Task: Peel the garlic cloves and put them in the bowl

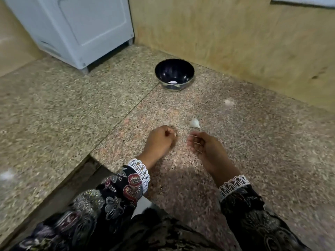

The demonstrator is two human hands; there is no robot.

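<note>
A dark blue bowl stands on the speckled stone floor ahead of me, and one white peeled clove lies in its bottom. An unpeeled garlic clove lies on the floor just beyond my right hand. That hand hovers with loosely curled fingers and holds nothing. My left hand is curled into a fist to its left, and a small pale garlic piece shows pinched at its fingertips. Blur hides what the piece is. Another pale garlic piece lies farther right on the floor.
A white appliance stands at the back left. A tan wall runs behind the bowl and along the right. The floor steps down at an edge to my left. My patterned sleeves and lap fill the bottom.
</note>
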